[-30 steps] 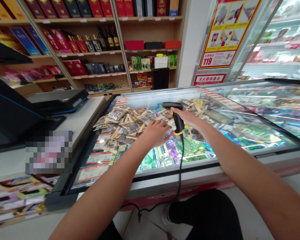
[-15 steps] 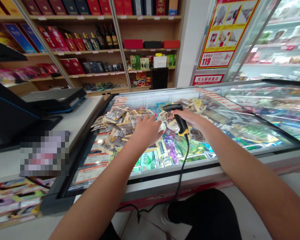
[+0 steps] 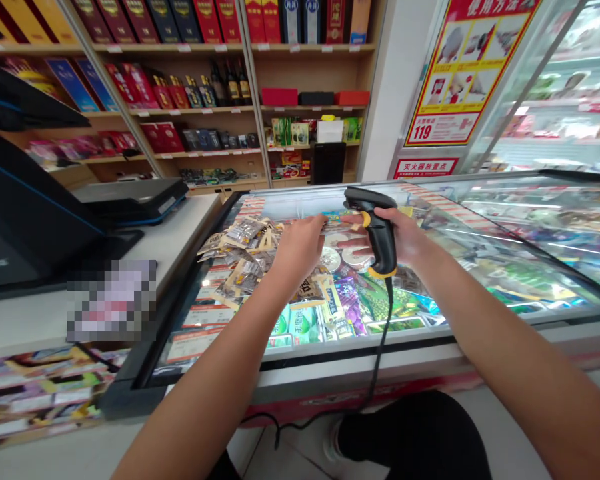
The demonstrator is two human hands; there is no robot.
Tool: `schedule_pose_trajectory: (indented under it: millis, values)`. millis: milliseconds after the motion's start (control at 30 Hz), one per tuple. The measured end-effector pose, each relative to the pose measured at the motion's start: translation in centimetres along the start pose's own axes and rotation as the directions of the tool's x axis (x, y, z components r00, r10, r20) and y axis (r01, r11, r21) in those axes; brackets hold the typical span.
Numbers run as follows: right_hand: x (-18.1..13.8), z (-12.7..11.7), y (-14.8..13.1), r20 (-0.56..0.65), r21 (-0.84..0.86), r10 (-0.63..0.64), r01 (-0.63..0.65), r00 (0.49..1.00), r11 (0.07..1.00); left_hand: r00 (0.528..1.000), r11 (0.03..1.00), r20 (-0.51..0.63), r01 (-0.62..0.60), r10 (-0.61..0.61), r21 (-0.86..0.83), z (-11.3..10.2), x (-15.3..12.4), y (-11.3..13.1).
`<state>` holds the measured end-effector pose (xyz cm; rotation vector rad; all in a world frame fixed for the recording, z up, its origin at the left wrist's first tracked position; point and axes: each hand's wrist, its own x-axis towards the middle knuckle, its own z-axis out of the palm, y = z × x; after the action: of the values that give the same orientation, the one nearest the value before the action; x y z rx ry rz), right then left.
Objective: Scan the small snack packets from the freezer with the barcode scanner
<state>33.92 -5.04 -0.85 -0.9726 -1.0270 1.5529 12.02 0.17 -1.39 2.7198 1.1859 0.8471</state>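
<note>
**Right hand [image 3: 405, 233] gripping the scanner [image 3: 383, 243], left hand [image 3: 300, 245] over the packets [image 3: 247, 230]!**

I'm wrapping my right hand around the scanner's handle, and the black cable [image 3: 391, 300] is trailing down towards me over the front edge of the glass-topped freezer [image 3: 325, 371]. My left hand is bending its fingers at the right side of the pile; whether it's pinching anything, I can't tell! The packets are spreading mostly left of that hand, on the glass, and one is lying just on its near side. Round lids [image 3: 330, 259] are showing between my hands. Well to their left, a flat scale [image 3: 130, 199] is sitting on the white bench [image 3: 20, 333].
</note>
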Motion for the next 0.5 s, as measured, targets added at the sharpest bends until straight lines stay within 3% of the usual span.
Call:
schedule_pose_trajectory:
  millis: [67,167,233,333,500]
  values:
    - [-0.4,0.6,-0.2,0.017,0.027,-0.068,0.068,0.998,0.997,0.991,0.976,-0.073,0.096,-0.112,-0.196,-0.3,0.5,-0.8]
    - [-0.4,1.0,0.0,0.017,0.063,-0.168,0.167,0.986,0.984,0.956,0.852,-0.071,0.218,-0.285,-0.476,-0.3,1.1,-1.7]
    - [-0.2,1.0,0.4,0.073,0.043,-0.194,0.192,0.978,0.981,0.921,0.705,-0.008,0.292,-0.388,-0.647,0.0,1.3,-1.9]
    - [0.2,0.8,1.2,0.184,-0.087,-0.136,0.154,0.973,0.984,0.867,0.452,0.099,0.349,-0.489,-0.821,0.4,1.4,-2.0]
    - [0.6,0.7,2.1,0.252,-0.240,-0.070,0.132,0.965,0.962,0.824,0.153,0.164,0.289,-0.542,-0.945,0.1,1.6,-2.4]
